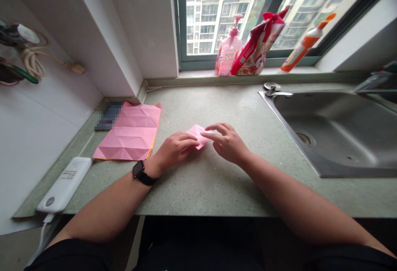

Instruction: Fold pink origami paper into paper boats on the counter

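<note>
A small folded piece of pink paper (198, 135) lies on the counter between my two hands. My left hand (176, 149), with a black watch on its wrist, is closed at the paper's left edge; its thumb is partly hidden. From the right, my right hand (228, 140) reaches over the same paper with fingers extended and apart. One of its fingertips rests on or just above the fold; I cannot tell which. Left of my hands lie larger creased pink sheets (133, 128), with an orange edge showing beneath.
A white power bank (65, 184) with a cable lies at the counter's left edge. On the right is a steel sink (338, 134). A pink pump bottle (228, 53), a red bag (260, 45) and an orange-white bottle (305, 45) stand on the windowsill.
</note>
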